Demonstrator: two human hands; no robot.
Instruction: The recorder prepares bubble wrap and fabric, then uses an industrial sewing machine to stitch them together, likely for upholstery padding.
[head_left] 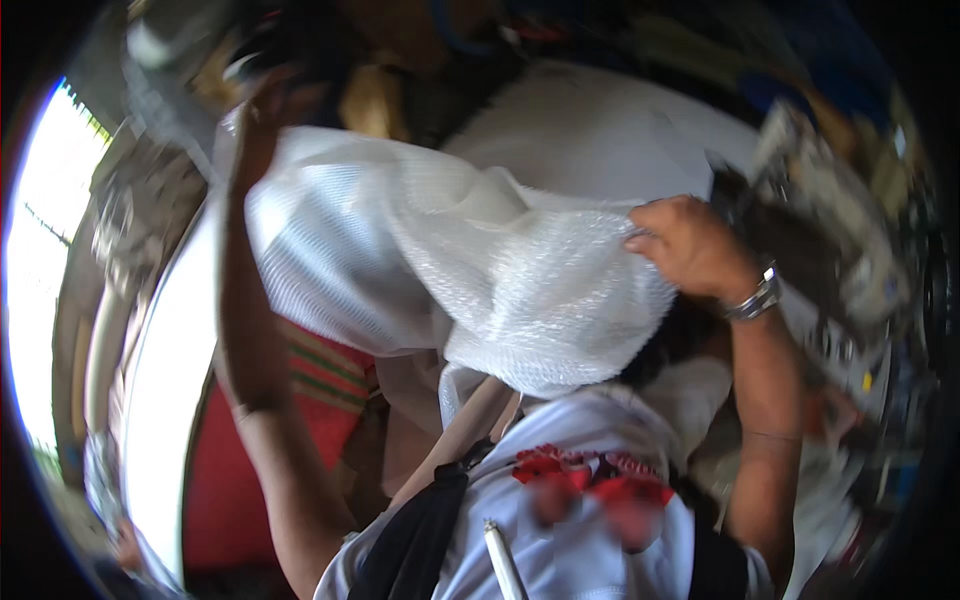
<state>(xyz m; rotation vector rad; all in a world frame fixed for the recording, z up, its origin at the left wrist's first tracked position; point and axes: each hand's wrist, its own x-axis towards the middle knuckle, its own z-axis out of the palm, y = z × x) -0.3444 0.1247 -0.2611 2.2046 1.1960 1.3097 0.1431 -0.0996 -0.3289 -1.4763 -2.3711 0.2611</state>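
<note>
Translucent white sheet (530,290), probably bubble wrap, rumpled in loose folds.

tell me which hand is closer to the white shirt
The right hand, with the silver watch at its wrist, holding the bubble wrap. The left hand is farther out, blurred at upper left.

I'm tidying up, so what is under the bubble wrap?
A red, green-striped item shows past the near left edge of the bubble wrap, and a white surface beyond its far edge. Anything directly beneath is hidden.
</note>
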